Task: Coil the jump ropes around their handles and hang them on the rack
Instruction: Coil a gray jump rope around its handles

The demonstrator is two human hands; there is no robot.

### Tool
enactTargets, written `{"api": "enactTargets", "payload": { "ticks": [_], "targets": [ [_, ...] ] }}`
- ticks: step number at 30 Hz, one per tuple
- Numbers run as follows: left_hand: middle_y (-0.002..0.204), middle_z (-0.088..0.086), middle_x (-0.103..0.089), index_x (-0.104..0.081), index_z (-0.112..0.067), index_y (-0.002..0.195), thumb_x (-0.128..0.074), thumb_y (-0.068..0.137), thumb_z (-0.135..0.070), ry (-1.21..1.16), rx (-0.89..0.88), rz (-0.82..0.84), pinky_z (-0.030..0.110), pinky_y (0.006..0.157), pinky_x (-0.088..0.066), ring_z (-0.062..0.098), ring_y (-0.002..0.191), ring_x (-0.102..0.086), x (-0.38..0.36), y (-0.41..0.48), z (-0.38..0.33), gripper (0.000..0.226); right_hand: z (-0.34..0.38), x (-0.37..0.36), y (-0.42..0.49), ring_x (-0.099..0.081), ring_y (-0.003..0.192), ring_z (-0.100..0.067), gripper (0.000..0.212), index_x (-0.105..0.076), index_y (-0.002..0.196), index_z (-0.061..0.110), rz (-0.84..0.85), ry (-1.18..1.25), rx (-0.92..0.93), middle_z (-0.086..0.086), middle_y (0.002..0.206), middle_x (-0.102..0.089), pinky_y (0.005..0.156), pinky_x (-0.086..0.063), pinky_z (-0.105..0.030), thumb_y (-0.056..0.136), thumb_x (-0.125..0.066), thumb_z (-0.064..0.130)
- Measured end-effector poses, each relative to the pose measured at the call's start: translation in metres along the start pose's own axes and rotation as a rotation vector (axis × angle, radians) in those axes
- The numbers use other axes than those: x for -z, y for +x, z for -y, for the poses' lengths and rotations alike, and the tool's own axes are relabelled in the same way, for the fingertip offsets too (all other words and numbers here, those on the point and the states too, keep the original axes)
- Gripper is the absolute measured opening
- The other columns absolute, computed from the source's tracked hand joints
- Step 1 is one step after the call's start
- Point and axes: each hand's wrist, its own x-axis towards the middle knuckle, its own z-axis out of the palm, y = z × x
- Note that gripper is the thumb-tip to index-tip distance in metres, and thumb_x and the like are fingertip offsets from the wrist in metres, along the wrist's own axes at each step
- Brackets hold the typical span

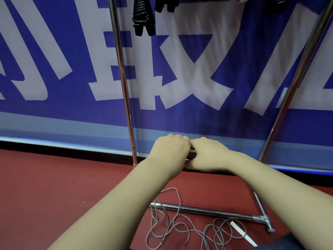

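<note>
1. Both hands are up and locked together, knuckles touching. The left hand is balled into a fist and the right hand is pressed right against it.
2. Between them peeks a short stretch of dark handle. Fingers of both hands curl round it, so each has a grip, and most of it is hidden inside the fists.
3. Below the hands, on the red floor, the grey rope sprawls in loose, tangled loops. One strand climbs toward the underside of the left forearm; where it ends I cannot tell.
4. Down and to the right of the right hand, a white stick-like piece lies among the loops.
5. The rack has one chrome upright just left of the left hand and the other well off to the right. Its base bar lies on the floor under the forearms, with rope draped across it.
6. High above the hands, coiled black ropes hang at the top edge.
7. Behind the hands is a blue banner with big white characters.
</note>
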Motion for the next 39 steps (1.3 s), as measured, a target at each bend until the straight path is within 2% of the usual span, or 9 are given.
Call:
{"api": "enactTargets", "payload": {
  "ticks": [6, 11, 15, 18, 22, 26, 30, 33, 39],
  "targets": [
    [0.117, 0.007, -0.057, -0.046, -0.009, 0.115, -0.046, 0.095, -0.005, 0.045, -0.057, 0.067, 0.030, 0.068, -0.031, 0.025, 0.107, -0.057, -0.003, 0.001, -0.009, 0.020, 0.002, 0.001, -0.008, -0.040, 0.053, -0.013, 0.035, -0.043, 0.062, 0.020, -0.035, -0.142, 0.024, 0.004, 0.058, -0.046, 0.056, -0.030, -0.030, 0.083, -0.059, 0.042],
    [0.117, 0.007, -0.057, -0.046, -0.009, 0.116, -0.047, 0.095, -0.005, 0.094, -0.078, 0.040, 0.030, 0.068, -0.032, 0.025, 0.107, -0.057, -0.002, 0.003, -0.010, 0.021, 0.000, -0.001, -0.007, -0.044, 0.052, -0.013, 0.035, -0.045, 0.060, 0.020, -0.022, 0.016, -0.035, 0.003, 0.059, -0.051, 0.051, -0.034, -0.029, 0.083, -0.064, 0.040],
    [0.104, 0.005, -0.056, -0.042, -0.016, 0.101, -0.048, 0.092, -0.008, 0.022, -0.082, -0.017, 0.032, 0.064, -0.029, 0.026, 0.098, -0.057, 0.007, 0.004, -0.004, 0.014, -0.001, 0.001, -0.007, -0.047, 0.053, -0.014, 0.029, -0.046, 0.059, 0.020, -0.119, 0.058, -0.040, 0.001, 0.060, -0.053, 0.048, -0.032, -0.028, 0.081, -0.061, 0.031],
    [0.091, -0.003, -0.049, -0.047, -0.016, 0.097, -0.056, 0.085, -0.008, -0.314, -0.141, -0.092, 0.031, 0.067, -0.037, 0.023, 0.090, -0.056, 0.009, 0.006, 0.018, 0.017, -0.001, 0.008, -0.009, -0.053, 0.059, -0.019, 0.020, -0.047, 0.063, 0.022, -0.193, 0.089, -0.061, 0.001, 0.065, -0.057, 0.051, -0.038, -0.029, 0.078, -0.060, 0.024],
    [0.092, 0.001, -0.064, -0.060, -0.020, 0.119, -0.066, 0.073, 0.003, -1.241, -0.037, 0.002, 0.026, 0.078, -0.054, 0.014, 0.075, -0.063, 0.016, -0.005, 0.046, 0.051, -0.012, 0.019, -0.013, -0.045, 0.052, -0.021, 0.023, -0.044, 0.058, 0.020, -0.283, 0.193, -0.103, 0.002, 0.055, -0.050, 0.048, -0.033, -0.028, 0.072, -0.062, 0.016],
    [0.071, 0.006, -0.061, -0.062, -0.004, 0.102, -0.073, 0.082, -0.033, -1.673, 0.028, 0.073, 0.034, 0.078, -0.054, 0.021, 0.060, -0.058, 0.018, -0.006, 0.051, 0.037, -0.013, 0.023, -0.014, -0.034, 0.048, -0.020, 0.027, -0.039, 0.055, 0.015, -0.321, 0.293, -0.081, 0.002, 0.049, -0.041, 0.048, -0.030, -0.029, 0.070, -0.062, 0.013],
    [0.069, 0.004, -0.058, -0.065, -0.017, 0.070, -0.053, 0.091, -0.046, -1.555, -0.019, 0.065, 0.023, 0.059, -0.042, 0.014, 0.054, -0.042, 0.027, -0.008, 0.048, 0.039, -0.007, 0.024, -0.015, -0.028, 0.048, -0.017, 0.031, -0.035, 0.055, 0.014, -0.328, 0.391, -0.053, 0.002, 0.048, -0.034, 0.047, -0.026, -0.030, 0.070, -0.061, 0.008],
    [0.063, -0.001, -0.062, -0.071, -0.020, 0.069, -0.046, 0.098, -0.038, -1.522, -0.036, 0.033, 0.016, 0.051, -0.037, 0.012, 0.048, -0.041, 0.034, -0.010, 0.045, 0.042, -0.006, 0.024, -0.015, -0.028, 0.047, -0.016, 0.032, -0.035, 0.054, 0.015, -0.340, 0.428, -0.062, 0.005, 0.046, -0.033, 0.047, -0.026, -0.029, 0.070, -0.062, 0.008],
    [0.050, -0.003, -0.044, -0.050, -0.009, 0.064, -0.039, 0.104, -0.030, -1.559, -0.001, -0.154, 0.016, 0.052, -0.033, 0.010, 0.047, -0.034, 0.027, -0.004, 0.032, 0.047, -0.002, 0.026, -0.012, -0.021, 0.044, -0.011, 0.041, -0.028, 0.053, 0.018, -0.373, 0.548, -0.048, 0.010, 0.042, -0.024, 0.041, -0.020, -0.022, 0.071, -0.064, 0.007]
  ]
}}
